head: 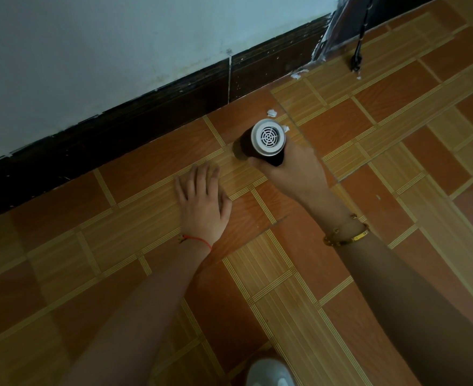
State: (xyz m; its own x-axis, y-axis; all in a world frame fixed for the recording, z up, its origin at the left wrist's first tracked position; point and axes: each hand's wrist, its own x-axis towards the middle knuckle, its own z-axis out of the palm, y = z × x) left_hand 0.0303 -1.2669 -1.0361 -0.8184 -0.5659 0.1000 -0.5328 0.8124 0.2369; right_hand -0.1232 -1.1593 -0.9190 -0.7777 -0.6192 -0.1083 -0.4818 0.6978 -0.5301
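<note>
My right hand (293,171) grips a dark handheld device (267,143) whose round white grille end faces the camera; its far end points down at the orange tiled floor (369,121) near the wall. A gold bracelet circles that wrist. My left hand (201,201) lies flat on the floor to the left of the device, fingers straight and spread, a red string on its wrist. Small white scraps (271,112) lie on the tiles just beyond the device.
A dark skirting board (146,112) runs along the base of a pale wall (118,37). A black cord (359,55) hangs to the floor at the upper right, with more white scraps nearby. A white shoe (270,371) shows at the bottom edge.
</note>
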